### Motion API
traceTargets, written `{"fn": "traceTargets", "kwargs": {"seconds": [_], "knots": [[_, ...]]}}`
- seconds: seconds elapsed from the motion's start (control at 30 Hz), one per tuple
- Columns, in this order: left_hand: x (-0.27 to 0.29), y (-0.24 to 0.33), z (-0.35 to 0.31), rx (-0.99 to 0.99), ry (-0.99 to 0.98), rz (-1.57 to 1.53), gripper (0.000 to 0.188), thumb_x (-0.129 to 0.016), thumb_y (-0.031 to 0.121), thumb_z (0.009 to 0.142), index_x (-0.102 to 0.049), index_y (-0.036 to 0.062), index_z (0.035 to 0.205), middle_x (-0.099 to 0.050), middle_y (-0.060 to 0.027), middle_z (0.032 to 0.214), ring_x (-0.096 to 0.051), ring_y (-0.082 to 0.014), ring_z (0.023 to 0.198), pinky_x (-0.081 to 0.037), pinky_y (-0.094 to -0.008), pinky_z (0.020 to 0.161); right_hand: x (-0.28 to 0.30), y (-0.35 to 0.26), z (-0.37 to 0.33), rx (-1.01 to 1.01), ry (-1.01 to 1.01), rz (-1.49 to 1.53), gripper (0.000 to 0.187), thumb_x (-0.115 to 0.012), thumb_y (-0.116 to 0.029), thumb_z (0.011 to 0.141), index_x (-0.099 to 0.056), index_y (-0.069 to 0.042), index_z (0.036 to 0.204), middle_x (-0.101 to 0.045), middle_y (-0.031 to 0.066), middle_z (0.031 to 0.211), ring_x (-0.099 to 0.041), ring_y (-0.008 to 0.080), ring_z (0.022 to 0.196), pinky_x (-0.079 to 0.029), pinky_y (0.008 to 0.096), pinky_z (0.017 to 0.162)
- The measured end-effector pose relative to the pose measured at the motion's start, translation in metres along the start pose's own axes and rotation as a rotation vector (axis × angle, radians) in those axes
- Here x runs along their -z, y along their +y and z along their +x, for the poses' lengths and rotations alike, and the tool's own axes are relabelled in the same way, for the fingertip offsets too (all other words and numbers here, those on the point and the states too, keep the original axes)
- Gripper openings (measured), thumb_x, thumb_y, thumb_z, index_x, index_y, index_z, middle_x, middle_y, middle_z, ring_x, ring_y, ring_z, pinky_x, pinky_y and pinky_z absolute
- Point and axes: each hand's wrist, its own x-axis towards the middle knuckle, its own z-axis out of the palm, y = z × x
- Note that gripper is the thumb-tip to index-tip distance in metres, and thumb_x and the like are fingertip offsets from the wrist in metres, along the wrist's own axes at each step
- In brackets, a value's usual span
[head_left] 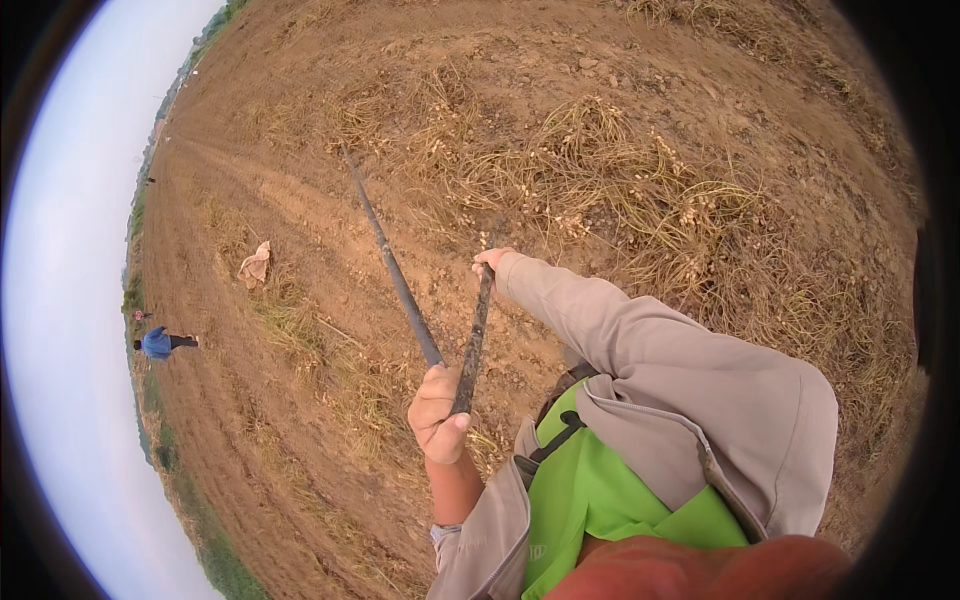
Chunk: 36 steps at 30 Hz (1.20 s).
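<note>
My left hand [438, 418] is closed around the near ends of two lengths. One is a long, dark grey pipe [392, 262] that slants away toward the soil ahead. The other is a shorter, blackish, dirt-specked length [474, 345], whose far end my right hand [493, 261] grips with bent fingers. It spans the gap between my two hands, above the ground. Whether the two lengths join inside my left fist is hidden. Pulled plants with pale pods [640, 185], which look like peanuts, lie in a heap beyond my right hand and forearm.
Brown, ridged soil [300, 200] surrounds me, with strewn dry plants [290, 325] to the left. A pale crumpled sack [256, 263] lies there too. Farther left stands a person in a blue top [157, 343], with another small figure [140, 315] beyond.
</note>
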Motion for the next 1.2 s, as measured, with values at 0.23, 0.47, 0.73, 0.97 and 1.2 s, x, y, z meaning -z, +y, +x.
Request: {"fn": "traceTargets", "kwargs": {"seconds": [0.23, 0.47, 0.73, 0.97, 1.2], "knots": [[0.072, -0.019, -0.079, 0.623, 0.641, 0.414, 0.036, -0.056, 0.028, 0.091, -0.053, 0.003, 0.065, -0.054, -0.0083, 0.066, -0.047, -0.0209, 0.069, -0.04, -0.0361, 0.064, 0.052, -0.075, -0.157, 0.616, -0.144, -0.401, 0.019, -0.058, -0.011, 0.093, -0.065, -0.004, 0.109, -0.062, 0.004, 0.064, -0.052, 0.0106, 0.048, -0.041, 0.0262, 0.044], [0.008, -0.077, -0.059, 0.966, 0.701, 0.33, 0.066, -0.039, 0.055, 0.099, -0.056, -0.0033, 0.126, -0.066, -0.0131, 0.102, -0.062, -0.0287, 0.099, -0.049, -0.043, 0.086, 0.022, 0.009, -0.268, 1.75, -0.561, -1.247, 0.01, -0.062, -0.019, 0.082, -0.066, -0.014, 0.088, -0.063, 0.0056, 0.078, -0.064, 0.0286, 0.077, -0.049, 0.0414, 0.06], [-0.053, -0.019, -0.02, 0.949, 0.663, -0.582, 0.04, -0.041, 0.036, 0.104, -0.052, 0.0011, 0.121, -0.052, -0.0006, 0.072, -0.05, -0.0117, 0.06, -0.05, -0.0281, 0.056, 0.077, 0.108, -0.274, 1.511, -0.904, -1.979, 0.017, -0.064, -0.026, 0.076, -0.065, -0.014, 0.088, -0.063, 0.0073, 0.087, -0.064, 0.0294, 0.087, -0.053, 0.0432, 0.068], [-0.106, 0.069, -0.14, 0.88, 0.276, 0.482, 0.028, -0.044, 0.027, 0.103, -0.058, 0.0021, 0.103, -0.046, -0.0006, 0.061, -0.045, -0.0126, 0.052, -0.039, -0.0302, 0.05, 0.139, 0.109, -0.321, 1.61, -0.311, -1.353, 0.059, -0.077, -0.028, 0.073, -0.057, -0.014, 0.127, -0.053, 0.0127, 0.128, -0.051, 0.0341, 0.116, -0.043, 0.0483, 0.097], [-0.198, 0.125, -0.28, 0.73, -0.037, 0.848, 0.024, -0.062, 0.026, 0.092, -0.062, 0.0022, 0.093, -0.056, -0.0202, 0.07, -0.055, -0.0376, 0.065, -0.045, -0.0396, 0.06, 0.172, 0.144, -0.34, 1.805, -0.318, -1.629, 0.034, -0.075, -0.022, 0.072, -0.067, -0.02, 0.105, -0.064, -0.0009, 0.113, -0.053, 0.0284, 0.116, -0.04, 0.0477, 0.1]]}}
